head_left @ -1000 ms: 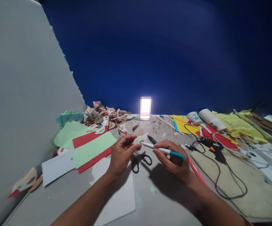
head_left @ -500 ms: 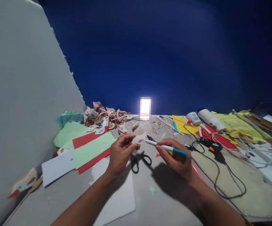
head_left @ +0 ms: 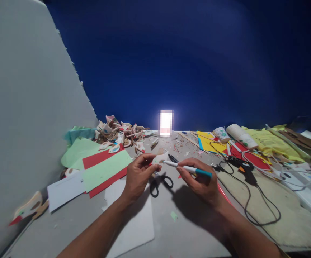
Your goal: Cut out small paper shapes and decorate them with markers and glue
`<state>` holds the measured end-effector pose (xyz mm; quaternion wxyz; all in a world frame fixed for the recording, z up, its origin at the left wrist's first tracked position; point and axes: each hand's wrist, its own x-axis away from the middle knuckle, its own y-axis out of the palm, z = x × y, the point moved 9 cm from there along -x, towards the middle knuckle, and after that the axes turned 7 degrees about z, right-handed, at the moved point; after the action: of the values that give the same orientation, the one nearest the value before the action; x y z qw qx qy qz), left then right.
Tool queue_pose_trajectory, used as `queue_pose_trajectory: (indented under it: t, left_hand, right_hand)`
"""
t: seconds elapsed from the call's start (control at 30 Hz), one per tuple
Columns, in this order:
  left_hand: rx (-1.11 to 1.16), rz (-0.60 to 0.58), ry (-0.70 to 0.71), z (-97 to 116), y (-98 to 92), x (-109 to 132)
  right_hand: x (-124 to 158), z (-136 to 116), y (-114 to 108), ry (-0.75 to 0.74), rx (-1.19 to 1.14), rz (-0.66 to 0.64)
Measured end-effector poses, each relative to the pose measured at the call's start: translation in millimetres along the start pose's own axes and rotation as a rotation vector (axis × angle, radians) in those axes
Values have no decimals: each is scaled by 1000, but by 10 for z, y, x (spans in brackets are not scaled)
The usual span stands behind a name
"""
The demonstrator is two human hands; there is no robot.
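Between thumb and fingers, my left hand pinches a small white paper cutout with a brown patch; part of it is hidden by the fingers. My right hand grips a white marker pen with a teal end, like a writing tool. The pen's tip is at the cutout's right part, on or very close to the brown patch. Below the hands lie scissors with black handles, their blades mostly hidden. A black pen-like object lies just behind the marker.
A heap of bird-shaped cutouts is at the back left. Red and green paper sheets overlap at left, beside a white sheet. Black cables, a glue gun, paper cups and yellow paper lie at right.
The marker in my right hand has shifted slightly left, its tip moving onto or nearer the cutout's brown patch. My left hand stays almost in place with the cutout.
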<state>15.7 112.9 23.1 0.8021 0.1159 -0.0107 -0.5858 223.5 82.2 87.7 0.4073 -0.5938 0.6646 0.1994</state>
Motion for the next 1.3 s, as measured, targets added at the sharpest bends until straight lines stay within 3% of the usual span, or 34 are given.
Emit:
queue_pose_trajectory:
  t: [0.3, 0.53, 0.8, 1.07, 1.3]
  left_hand:
    - [-7, -17, -7, -24, 6, 9]
    - [-12, -17, -18, -58, -9, 6]
    - [-4, -33, -26, -27, 30, 26]
    - [-16, -35, -35, -59, 9, 18]
    - [-13, -49, -31, -24, 50, 34]
  right_hand:
    - [-27, -115, 29, -75, -13, -24]
    - [-17, -22, -21, -24, 8, 3]
    - [-40, -152, 29, -77, 6, -23]
    - [-27, -24, -6, -14, 53, -20]
    - [-47, -156, 27, -80, 24, -50]
